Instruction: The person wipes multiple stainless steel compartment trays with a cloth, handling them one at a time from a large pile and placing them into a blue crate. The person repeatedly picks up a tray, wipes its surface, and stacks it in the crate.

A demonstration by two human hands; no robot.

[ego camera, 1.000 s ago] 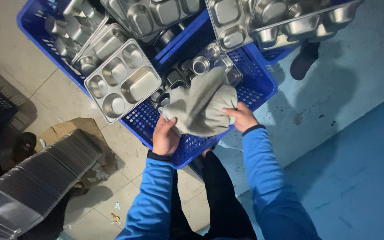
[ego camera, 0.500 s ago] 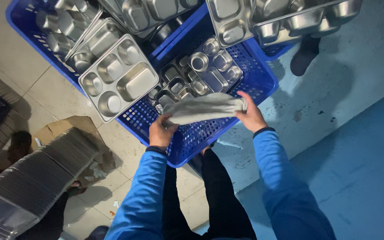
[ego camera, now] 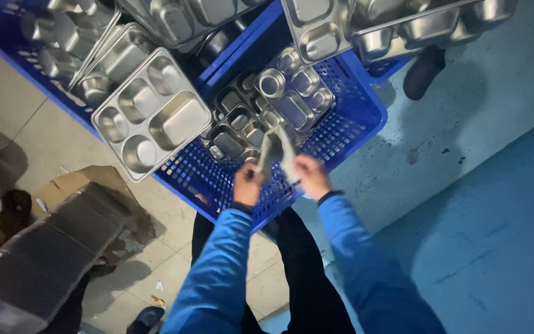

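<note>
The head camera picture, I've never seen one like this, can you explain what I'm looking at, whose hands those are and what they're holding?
The picture comes from a camera worn on a person's head, looking straight down, so the blue sleeves and hands belong to the wearer. The left hand and the right hand are close together, both gripping a bunched grey cloth; the picture is blurred there, so the folds are hard to make out. Under the hands stands a blue plastic crate on the floor, holding steel compartment trays. Another steel tray lies tilted on the edge between this crate and a second crate to the left. Lower left is a stack of clear plastic lids, blurred. The dark shoe at upper right is someone else's.
</note>
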